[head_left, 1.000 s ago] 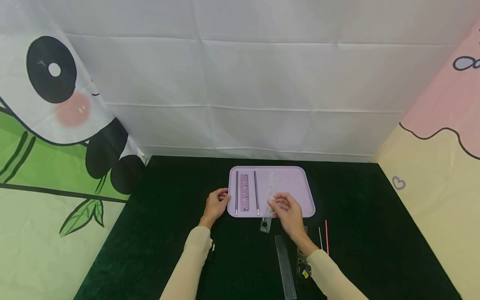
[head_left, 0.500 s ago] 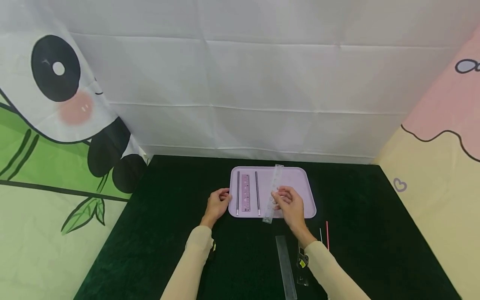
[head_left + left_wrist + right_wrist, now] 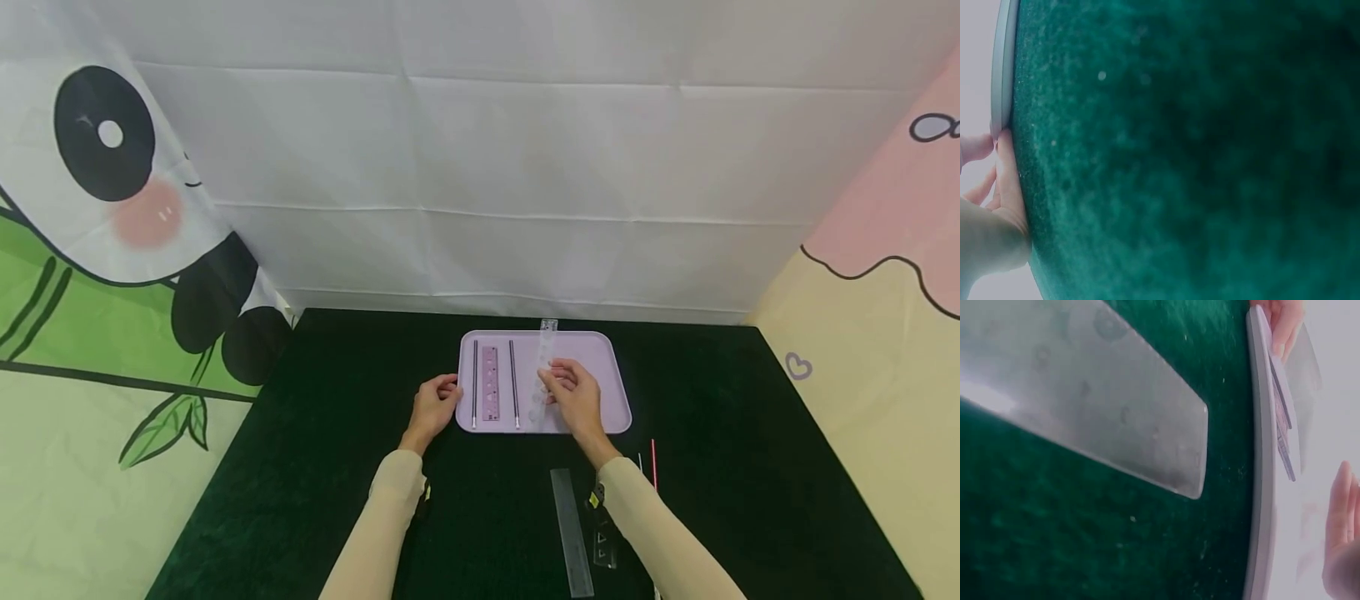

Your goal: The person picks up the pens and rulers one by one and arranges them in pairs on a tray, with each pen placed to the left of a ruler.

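A pale purple tray (image 3: pixel 600 392) lies on the dark green cloth. My left hand (image 3: pixel 435 406) pinches its left edge between thumb and fingers, as the left wrist view also shows. Over the right half of the tray, my right hand (image 3: pixel 576 396) holds a clear ruler (image 3: pixel 548 337) by its right side. The ruler's far end reaches past the tray's far rim; whether it touches the tray I cannot tell. On the tray's left half, a pink ruler (image 3: pixel 490 383) lies between two dark pencils (image 3: pixel 475 383), all roughly parallel.
Nearer me lies a translucent grey ruler (image 3: pixel 572 533), large in the right wrist view. Beside it is a clear stencil ruler (image 3: pixel 604 546), partly under my right forearm. A red stick (image 3: pixel 654 462) and a thin white stick (image 3: pixel 641 461) are partly hidden by the sleeve.
My right hand has carried the clear ruler away from me, from overhanging the tray's near rim to reaching past the far rim. It tilted right midway, then straightened. My left hand stays at the tray.
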`<state>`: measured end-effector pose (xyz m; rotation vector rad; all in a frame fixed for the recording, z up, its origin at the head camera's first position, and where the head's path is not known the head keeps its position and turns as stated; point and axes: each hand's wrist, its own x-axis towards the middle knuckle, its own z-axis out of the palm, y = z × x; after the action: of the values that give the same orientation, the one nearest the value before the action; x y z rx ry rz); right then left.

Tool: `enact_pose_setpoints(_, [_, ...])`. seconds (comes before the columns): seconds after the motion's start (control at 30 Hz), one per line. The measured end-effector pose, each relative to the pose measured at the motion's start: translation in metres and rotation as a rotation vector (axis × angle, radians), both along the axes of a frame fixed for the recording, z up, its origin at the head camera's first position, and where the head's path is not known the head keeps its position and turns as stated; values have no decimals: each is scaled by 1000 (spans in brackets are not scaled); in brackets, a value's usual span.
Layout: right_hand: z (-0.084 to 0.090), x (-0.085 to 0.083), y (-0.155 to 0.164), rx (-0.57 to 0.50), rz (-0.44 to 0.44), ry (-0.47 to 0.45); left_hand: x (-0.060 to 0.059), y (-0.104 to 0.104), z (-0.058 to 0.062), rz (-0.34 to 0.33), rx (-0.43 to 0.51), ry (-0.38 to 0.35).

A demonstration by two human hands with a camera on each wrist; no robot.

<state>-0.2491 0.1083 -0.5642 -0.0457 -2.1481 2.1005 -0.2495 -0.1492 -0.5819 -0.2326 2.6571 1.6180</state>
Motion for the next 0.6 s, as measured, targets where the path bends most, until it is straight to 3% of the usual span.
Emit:
enact_pose_setpoints(0.3, [-3, -12, -4, 40, -1, 0, 3, 1, 3, 0, 1, 0])
enact_pose_setpoints(0.6, [-7, -16, -4, 176, 26, 3, 1, 0, 2, 4, -3, 22])
